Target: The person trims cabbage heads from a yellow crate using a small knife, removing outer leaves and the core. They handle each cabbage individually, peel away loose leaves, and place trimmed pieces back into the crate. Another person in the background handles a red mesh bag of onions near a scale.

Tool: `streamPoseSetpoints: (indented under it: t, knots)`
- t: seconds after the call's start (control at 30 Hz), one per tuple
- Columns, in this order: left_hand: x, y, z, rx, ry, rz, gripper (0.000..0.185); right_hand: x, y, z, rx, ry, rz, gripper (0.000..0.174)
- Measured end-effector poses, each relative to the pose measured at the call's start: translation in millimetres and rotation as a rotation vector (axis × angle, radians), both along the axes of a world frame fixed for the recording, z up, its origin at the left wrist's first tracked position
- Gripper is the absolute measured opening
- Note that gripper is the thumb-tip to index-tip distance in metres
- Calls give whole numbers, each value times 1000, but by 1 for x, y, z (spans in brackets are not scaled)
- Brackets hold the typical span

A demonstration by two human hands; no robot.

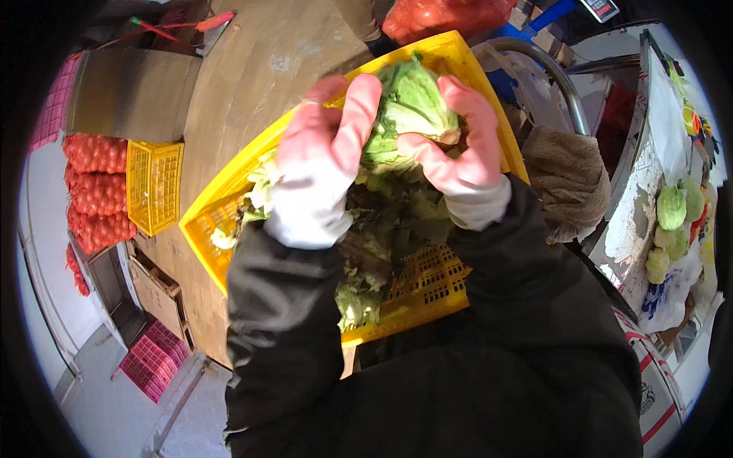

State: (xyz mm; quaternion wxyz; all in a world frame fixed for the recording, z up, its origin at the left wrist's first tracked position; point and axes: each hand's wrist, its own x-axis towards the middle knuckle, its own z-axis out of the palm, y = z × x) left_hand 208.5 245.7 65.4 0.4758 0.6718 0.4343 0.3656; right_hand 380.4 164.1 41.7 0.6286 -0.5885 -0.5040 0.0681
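Note:
A green head of lettuce (413, 106) is held above a yellow plastic crate (209, 200), its pale brownish cut base towards my right thumb. My right hand (467, 140), in a pink and white glove, grips it from the right, thumb and fingers around that side. On its other side is my left hand (326, 137), gloved the same way. One left digit lies along the lettuce, while the others curl away to the left; whether they hold a leaf is hidden. Loose leaves (361, 297), some dark and shaded, lie in the crate below.
Red mesh sacks (97, 186) are stacked at left beside a smaller yellow crate (154, 186). A brown towel (564, 177) hangs by a curved metal rail (564, 80). At right, green vegetables (671, 207) lie on a worktop. Someone's leg (358, 20) and a red sack (444, 20) are beyond the crate.

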Motion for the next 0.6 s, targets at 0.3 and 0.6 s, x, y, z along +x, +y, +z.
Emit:
streamPoseSetpoints:
  t: [0.3, 0.6]
  knots:
    - [-151, -137, 194, -4, 231, 289, 64, -110, -15, 117, 8, 242, 961, 69]
    - [-225, -202, 79, 451, 977, 93, 88, -145, -38, 82, -591, 188, 1160, 37]
